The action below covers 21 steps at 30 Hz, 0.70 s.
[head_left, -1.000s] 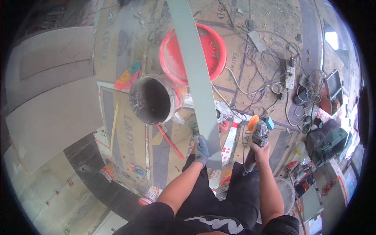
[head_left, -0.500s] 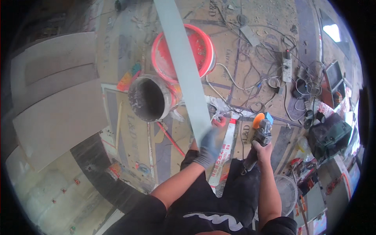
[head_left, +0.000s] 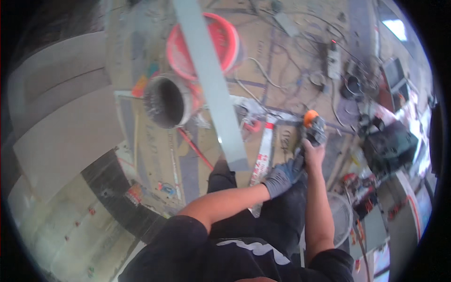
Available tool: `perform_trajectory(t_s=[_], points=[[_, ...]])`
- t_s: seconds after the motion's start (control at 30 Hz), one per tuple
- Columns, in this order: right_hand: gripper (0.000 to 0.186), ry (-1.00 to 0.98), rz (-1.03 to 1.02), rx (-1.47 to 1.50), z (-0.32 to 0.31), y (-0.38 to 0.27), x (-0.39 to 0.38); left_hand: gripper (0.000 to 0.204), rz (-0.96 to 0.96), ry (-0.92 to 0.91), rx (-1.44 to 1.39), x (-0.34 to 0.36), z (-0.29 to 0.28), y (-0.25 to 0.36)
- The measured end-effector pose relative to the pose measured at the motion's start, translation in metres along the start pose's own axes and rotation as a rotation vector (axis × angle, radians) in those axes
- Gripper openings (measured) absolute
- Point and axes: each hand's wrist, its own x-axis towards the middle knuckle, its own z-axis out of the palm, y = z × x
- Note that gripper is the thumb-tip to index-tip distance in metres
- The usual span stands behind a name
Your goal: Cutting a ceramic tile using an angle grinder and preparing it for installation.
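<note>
Right grip [head_left: 314,153] around grinder [head_left: 316,134] — orange disc [head_left: 310,117] beyond.

Strip [head_left: 210,75] across bucket [head_left: 233,44], left of grinder [head_left: 316,131]

Worn on the person's head, the fisheye camera looks steeply down from close above the black shirt [head_left: 197,249] and bare forearms [head_left: 230,201], which lie nearer than the red bucket [head_left: 233,41], its wide view taking in floor [head_left: 202,141] beyond and beside that bucket.

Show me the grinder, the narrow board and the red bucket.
Grinder [head_left: 316,133], head view: dark body.
Narrow board [head_left: 213,87], head view: middle of face.
Red bucket [head_left: 234,40], head view: right rim.
</note>
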Motion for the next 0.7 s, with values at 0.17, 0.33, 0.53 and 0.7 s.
perform_trajectory(t_s=[0.17,0.33,0.53,0.7], points=[[0.036,0.091,0.094,0.112,-0.032,0.025,-0.016,0.044,-0.138,-0.101,0.146,-0.015,0.027,-0.018],[0.034,0.136,0.057,0.114,-0.060,0.043,-0.009,0.038,-0.071,0.079,0.158,-0.026,0.034,0.051],[0.046,0.115,0.086,-0.034,-0.093,0.045,-0.010,0.055,0.594,-0.623,0.316,-0.091,0.078,0.168],[0.042,0.445,0.054,-0.178,-0.144,0.005,-0.034,0.065,1.027,-0.703,0.197,-0.205,0.153,0.221]])
